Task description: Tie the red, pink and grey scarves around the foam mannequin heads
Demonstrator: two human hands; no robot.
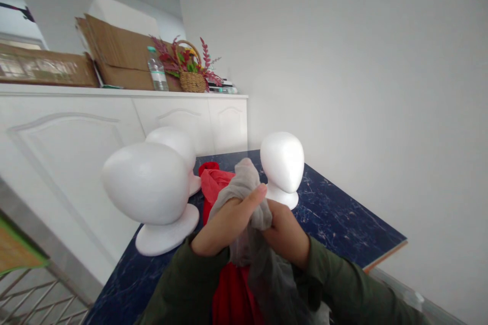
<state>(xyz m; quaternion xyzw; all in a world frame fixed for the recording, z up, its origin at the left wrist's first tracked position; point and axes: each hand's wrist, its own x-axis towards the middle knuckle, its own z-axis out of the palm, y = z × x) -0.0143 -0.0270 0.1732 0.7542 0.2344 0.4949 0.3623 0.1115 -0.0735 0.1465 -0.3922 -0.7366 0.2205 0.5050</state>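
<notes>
Grip: both hands clamped together on one item, left hand (224,226) with thumb laid across the bunch, right hand (285,227) wrapped in at the other side, most fingers hidden from me in the folds.

Item held: grey cloth (244,176), thin, bunched at centre, a loose length hanging towards six o'clock.

Step in hand, as I judge it from my end: gathering or twisting the cloth between the palms. Next move, in my judgement, calls for both hands firm on the bunch and the loose length kept free.

Around the hands, by the clock:
- One white head form (282,162), one o'clock, close behind; the likeliest thing to be knocked.
- Two more to the left: near head form (147,183) and far head form (173,142), ten o'clock, one partly covering the other.
- Red cloth (215,181), eleven o'clock, on the blue table (339,218); could snag.
- Flower basket (192,82) and bottle (158,73), eleven o'clock, on the white cabinet (68,137), out of the way.
</notes>
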